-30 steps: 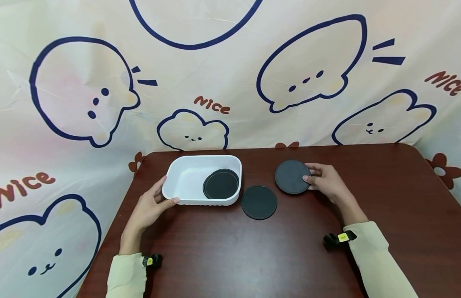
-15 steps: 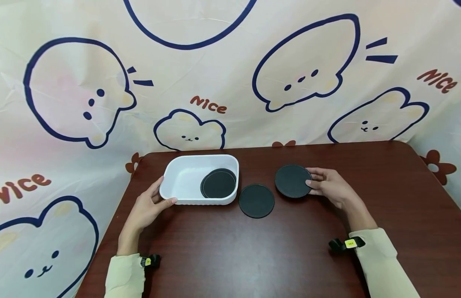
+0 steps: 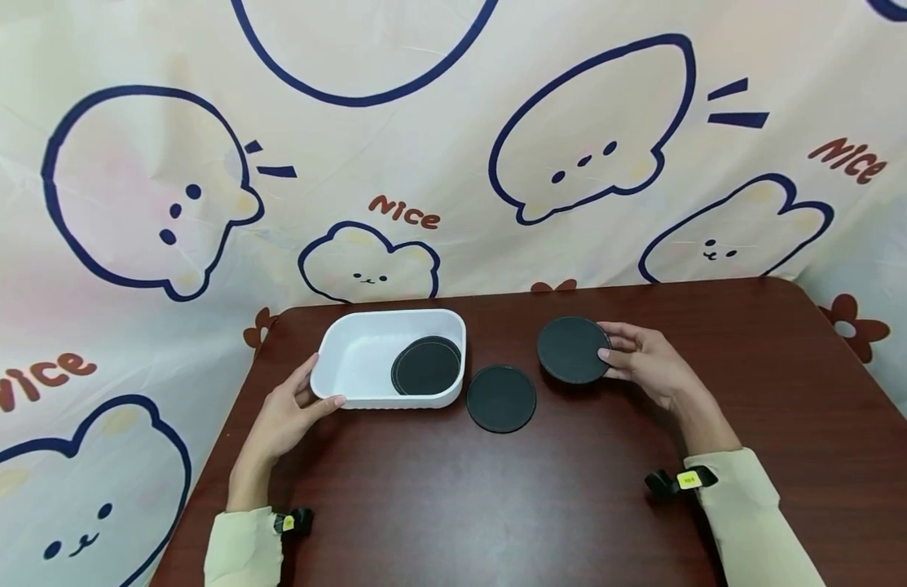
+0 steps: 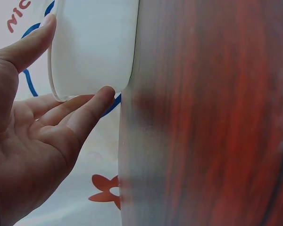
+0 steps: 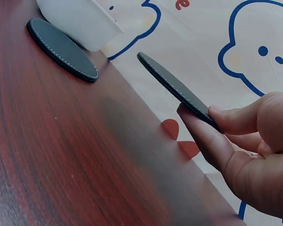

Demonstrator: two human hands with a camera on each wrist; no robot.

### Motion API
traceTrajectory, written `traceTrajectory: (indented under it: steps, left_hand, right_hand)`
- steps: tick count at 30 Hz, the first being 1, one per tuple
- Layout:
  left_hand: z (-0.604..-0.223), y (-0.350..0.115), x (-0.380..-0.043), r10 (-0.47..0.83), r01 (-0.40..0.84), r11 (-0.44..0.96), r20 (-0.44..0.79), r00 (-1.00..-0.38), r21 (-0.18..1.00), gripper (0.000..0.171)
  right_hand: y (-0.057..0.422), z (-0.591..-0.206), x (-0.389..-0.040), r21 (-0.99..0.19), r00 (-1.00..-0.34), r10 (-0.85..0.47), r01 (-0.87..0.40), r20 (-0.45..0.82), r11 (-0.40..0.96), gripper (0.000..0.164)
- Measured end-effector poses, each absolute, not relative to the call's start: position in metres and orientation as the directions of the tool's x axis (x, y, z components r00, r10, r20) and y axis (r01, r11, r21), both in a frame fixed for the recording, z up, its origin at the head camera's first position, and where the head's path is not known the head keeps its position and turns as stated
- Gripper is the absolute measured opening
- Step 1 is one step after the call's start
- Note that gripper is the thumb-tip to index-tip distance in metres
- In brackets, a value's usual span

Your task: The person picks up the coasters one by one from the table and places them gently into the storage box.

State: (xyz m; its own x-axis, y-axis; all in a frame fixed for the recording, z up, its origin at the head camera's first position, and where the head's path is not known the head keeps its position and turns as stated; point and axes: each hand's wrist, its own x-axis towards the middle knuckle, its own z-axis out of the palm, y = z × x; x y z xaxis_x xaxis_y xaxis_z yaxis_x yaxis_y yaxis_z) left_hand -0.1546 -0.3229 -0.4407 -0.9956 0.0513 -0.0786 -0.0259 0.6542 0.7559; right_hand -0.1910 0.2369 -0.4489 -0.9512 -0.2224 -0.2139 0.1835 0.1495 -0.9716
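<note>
Between thumb and fingers of my right hand (image 3: 647,363) is a round black coaster (image 3: 573,350). The right wrist view shows this held coaster (image 5: 172,87) edge-on, tilted and raised above the table, with pale stitching along its edge. My left hand (image 3: 284,420) grips the left end of a white plastic tub (image 3: 354,363), thumb at the front rim and fingers at the end wall. Inside the tub, at its right side, lie stacked black coasters (image 3: 426,367). Another coaster (image 3: 501,399) lies flat on the table just right of the tub, its stitched edge visible in the right wrist view.
A dark reddish-brown wooden table (image 3: 460,505) carries everything. Its back edge meets a pale cloth backdrop (image 3: 468,163) with blue bear outlines and red lettering. Black strapped devices sit at both wrists, over light sleeves (image 3: 754,514).
The held coaster has tilted and looks darker, and my right hand has shifted slightly right relative to the tub. The whole head view has drifted a little; the left hand keeps its grip.
</note>
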Motion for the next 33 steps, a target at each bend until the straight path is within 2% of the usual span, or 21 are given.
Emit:
traceTrajectory:
  steps: [10,33]
  left_hand:
    - [-0.443,-0.324,-0.154,0.051,-0.018,0.645,-0.066,-0.997,0.764,0.103]
    - [-0.443,-0.322,-0.154,0.041,-0.040,0.637,-0.085,-0.996,0.770,0.101]
  right_hand:
    - [0.231,-0.442,-0.196,-0.975,-0.953,-0.215,0.195,-0.213,0.103,0.065]
    - [0.224,-0.443,-0.193,-0.976,-0.956,-0.203,0.193,-0.210,0.101,0.063]
